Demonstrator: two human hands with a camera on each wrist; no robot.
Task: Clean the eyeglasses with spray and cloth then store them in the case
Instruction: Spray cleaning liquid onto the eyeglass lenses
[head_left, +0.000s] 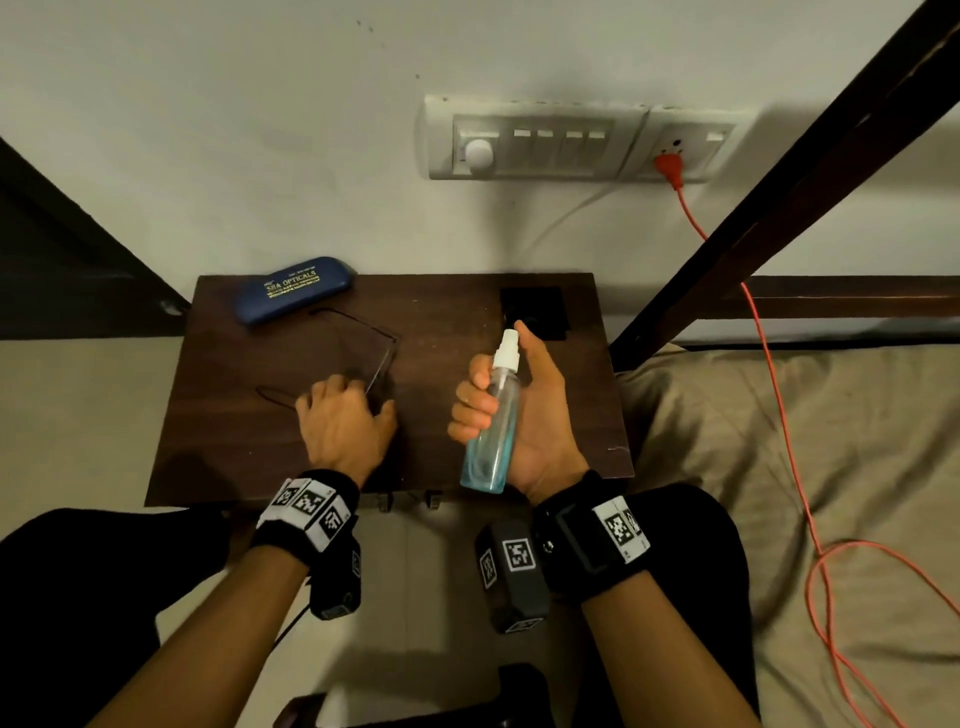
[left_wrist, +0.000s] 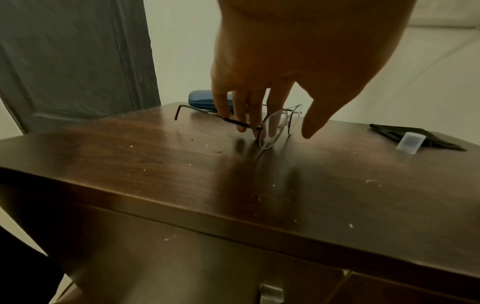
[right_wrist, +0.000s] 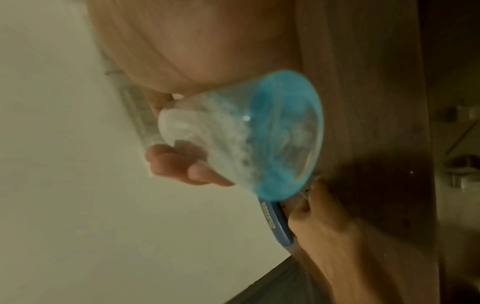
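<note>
Thin-framed eyeglasses (head_left: 371, 345) stand on the small dark wooden table (head_left: 249, 426), temples unfolded. My left hand (head_left: 371, 395) reaches down onto them. In the left wrist view its fingertips (left_wrist: 242, 128) touch the temple beside the near lens (left_wrist: 271, 131), and the thumb stands apart on the lens's other side. My right hand (head_left: 496, 387) grips a clear spray bottle (head_left: 491, 447) of blue liquid, tilted, with the white nozzle pointing up and away; its base (right_wrist: 272, 139) fills the right wrist view. The shut blue case (head_left: 293, 288) lies at the back left. A black cloth (head_left: 532, 312) lies at the back right.
The bottle's clear cap (left_wrist: 410, 143) lies on the cloth (left_wrist: 389, 133). A switchboard (head_left: 566, 140) on the wall feeds an orange cord (head_left: 769, 364) down onto the bed (head_left: 779, 493) at right. A dark bedpost (head_left: 779, 182) slants beside the table. A grey door (left_wrist: 72, 61) stands left.
</note>
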